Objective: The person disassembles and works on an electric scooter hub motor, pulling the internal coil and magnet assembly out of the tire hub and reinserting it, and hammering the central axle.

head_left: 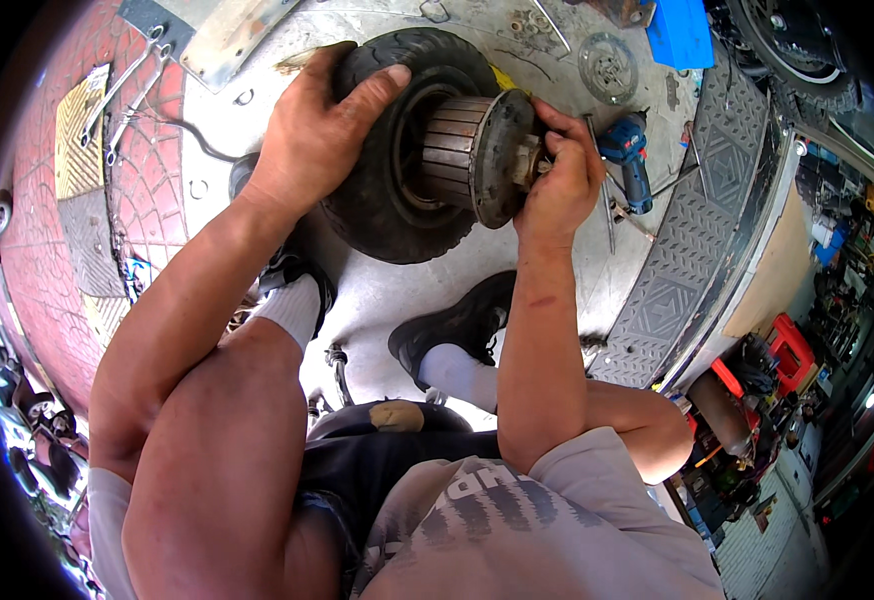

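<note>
and here you are, left hand [327, 130] spread wide over the wheel [392, 215], thumb lying on the sidewall, fingers reaching over the tread, their tips out of sight. the wheel sits just beyond your feet, and the finned motor core [454, 140] juts from its centre, straight toward your right hand [569, 170]. there's the line that matters: the core's long axis runs left to right, nearly level across your view, so a straight push or pull would have to follow it. your right hand is the nearer one to the core, curled around the outer end by the round end plate [502, 160], fingers bent, pinching near the shaft. how deep the core's inner end sits, you can't tell from here. beside that hand lies a blue and black power tool [629, 160], any markings too small to make out. on to lettering: your shirt [477, 540] carries a dark, broken print across the chest.
</note>
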### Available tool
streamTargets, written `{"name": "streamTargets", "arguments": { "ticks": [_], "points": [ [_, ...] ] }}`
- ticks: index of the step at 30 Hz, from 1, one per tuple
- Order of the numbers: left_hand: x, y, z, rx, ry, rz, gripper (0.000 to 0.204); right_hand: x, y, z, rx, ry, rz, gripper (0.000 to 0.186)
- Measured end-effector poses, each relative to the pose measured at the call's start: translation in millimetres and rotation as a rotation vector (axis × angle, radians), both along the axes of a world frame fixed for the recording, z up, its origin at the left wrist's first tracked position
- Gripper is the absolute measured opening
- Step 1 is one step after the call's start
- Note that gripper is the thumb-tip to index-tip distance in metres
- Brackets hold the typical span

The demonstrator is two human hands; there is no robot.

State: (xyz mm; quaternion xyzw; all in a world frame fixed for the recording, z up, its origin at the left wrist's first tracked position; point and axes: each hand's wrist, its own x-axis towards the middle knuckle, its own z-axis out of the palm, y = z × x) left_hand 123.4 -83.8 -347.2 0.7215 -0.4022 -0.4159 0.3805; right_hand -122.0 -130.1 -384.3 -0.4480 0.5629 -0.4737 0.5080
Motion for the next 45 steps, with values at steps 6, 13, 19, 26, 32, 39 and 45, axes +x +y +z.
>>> {"name": "streamTargets", "arguments": {
  "ticks": [6,13,19,26,32,39,45],
  "points": [
    [-2.0,0.4,1.9,-0.011,0.013,-0.006,0.084,1.3,-0.9,-0.2,0.035,-0.022,-0.005,0.044],
    [-4.2,0.0,-7.3,-0.018,0.013,-0.006,0.084,2.3,1.9,-0.9,0.057,-0.148,-0.073,0.04],
    [-8.6,-1.7,7.5,0.031,-0.098,-0.026,0.083,5.1,3.7,0.8,0.102,-0.222,-0.083,0.043],
    [-15.7,-5.1,10.4,0.048,-0.235,-0.05,0.083,6.0,4.6,5.5,0.133,-0.151,-0.085,0.048],
    [-24.7,-9.2,15.9,0.071,-0.302,-0.072,0.077,5.6,7.0,1.0,0.155,-0.245,-0.128,0.046],
    [-26.6,-9.6,10.9,0.037,-0.373,-0.068,0.077,30.2,14.0,-6.0,0.121,-0.254,-0.115,0.041],
    [-24.6,-9.7,9.1,0.027,-0.387,-0.078,0.078,27.5,12.7,-12.6,0.118,-0.208,-0.117,0.039]
  ]
}}
